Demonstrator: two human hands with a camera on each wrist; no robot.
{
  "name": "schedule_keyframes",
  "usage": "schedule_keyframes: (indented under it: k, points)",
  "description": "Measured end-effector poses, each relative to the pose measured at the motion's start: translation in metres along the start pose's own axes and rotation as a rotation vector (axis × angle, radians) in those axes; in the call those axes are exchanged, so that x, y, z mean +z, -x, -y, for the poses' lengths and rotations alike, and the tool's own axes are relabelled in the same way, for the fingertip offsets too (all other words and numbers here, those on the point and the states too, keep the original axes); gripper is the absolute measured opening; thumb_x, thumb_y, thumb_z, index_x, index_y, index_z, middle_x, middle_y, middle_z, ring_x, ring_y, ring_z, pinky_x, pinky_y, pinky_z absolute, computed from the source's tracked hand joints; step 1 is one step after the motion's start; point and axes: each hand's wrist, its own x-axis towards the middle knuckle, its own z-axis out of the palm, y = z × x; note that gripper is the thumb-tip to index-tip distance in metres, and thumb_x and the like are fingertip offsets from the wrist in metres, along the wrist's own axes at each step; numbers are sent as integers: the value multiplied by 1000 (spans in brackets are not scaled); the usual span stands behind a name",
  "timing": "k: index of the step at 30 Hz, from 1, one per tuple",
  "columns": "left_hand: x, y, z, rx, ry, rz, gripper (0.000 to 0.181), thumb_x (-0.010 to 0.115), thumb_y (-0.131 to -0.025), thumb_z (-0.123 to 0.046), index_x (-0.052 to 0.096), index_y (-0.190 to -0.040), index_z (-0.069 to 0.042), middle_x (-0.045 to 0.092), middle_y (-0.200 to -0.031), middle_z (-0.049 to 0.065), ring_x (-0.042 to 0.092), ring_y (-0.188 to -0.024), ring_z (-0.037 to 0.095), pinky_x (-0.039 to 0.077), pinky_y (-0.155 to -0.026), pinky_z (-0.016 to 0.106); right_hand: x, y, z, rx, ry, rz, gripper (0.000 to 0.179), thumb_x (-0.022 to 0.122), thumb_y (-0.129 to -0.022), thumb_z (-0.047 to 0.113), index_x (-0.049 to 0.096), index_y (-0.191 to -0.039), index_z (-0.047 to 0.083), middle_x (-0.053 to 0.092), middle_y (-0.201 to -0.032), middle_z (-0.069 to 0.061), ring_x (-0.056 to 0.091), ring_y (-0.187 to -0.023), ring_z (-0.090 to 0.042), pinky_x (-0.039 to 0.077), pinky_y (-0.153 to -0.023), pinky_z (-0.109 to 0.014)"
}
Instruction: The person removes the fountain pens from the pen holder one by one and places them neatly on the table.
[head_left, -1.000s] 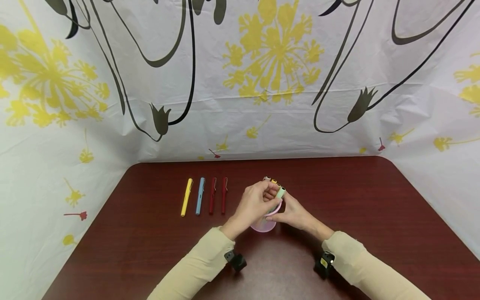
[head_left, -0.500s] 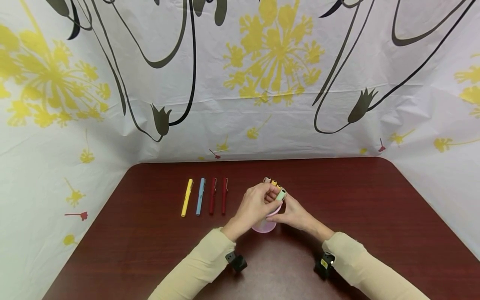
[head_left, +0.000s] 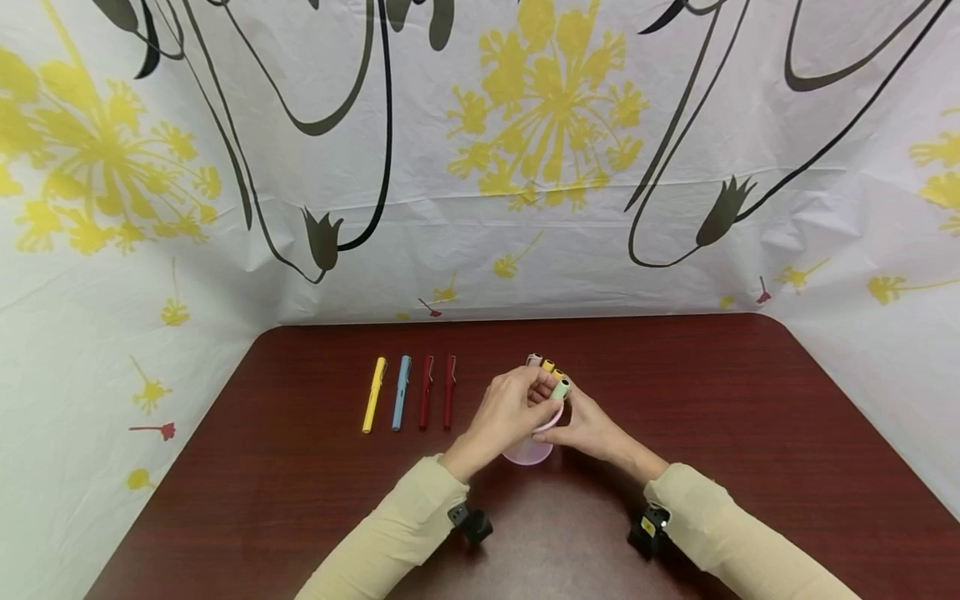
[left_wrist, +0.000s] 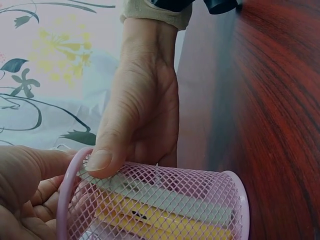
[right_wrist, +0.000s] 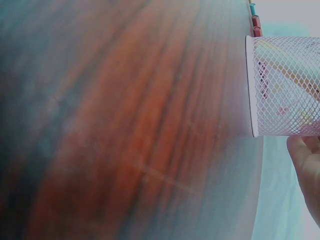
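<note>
A pink mesh pen holder [head_left: 527, 452] stands upright on the table, partly covered by both hands. My right hand [head_left: 592, 427] grips its side near the rim, and the thumb presses the mesh in the left wrist view. Over the opening, my left hand [head_left: 510, 408] pinches a pale green pen [head_left: 560, 389] close to its top end. The lower part of that pen shows through the mesh in the left wrist view. Yellow pens [left_wrist: 170, 217] lean inside the holder too, and a whitish pen [head_left: 534, 359] pokes out at the back.
Left of the holder, a yellow pen [head_left: 373, 396], a blue pen [head_left: 401, 393] and two dark red pens [head_left: 426, 393] lie in a row. The dark red-brown table [head_left: 225, 483] ends at a patterned white cloth [head_left: 480, 233] behind.
The pale green pen's top has dipped slightly between my left fingers. Both hands stay at the holder, almost still.
</note>
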Motion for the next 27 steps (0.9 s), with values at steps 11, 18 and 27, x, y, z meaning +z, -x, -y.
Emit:
schedule_keyframes:
  k: [11,18,27]
  points:
    - [-10,1,0,21,77,-52,18,72,-81,-6,64,-96,-2,67,-91,8,66,-82,17,51,-71,15,-2,2,2,43,120,-51,91,82,-71,10,28,-144,1,47,-138,-18,47,-118,2,37,-99,-14]
    - [-19,0,2,10,155,-101,18,71,-82,-5,62,-97,-1,67,-90,10,66,-83,19,52,-72,17,-2,2,3,85,169,-65,92,83,-70,12,29,-143,4,46,-139,-14,46,-121,-10,37,-101,-20]
    - [-35,-1,-5,-24,281,-160,19,68,-85,-6,60,-101,1,67,-93,16,66,-81,25,54,-71,24,2,2,27,117,260,-78,86,83,-68,5,33,-138,-5,49,-131,-20,49,-115,-22,41,-96,-21]
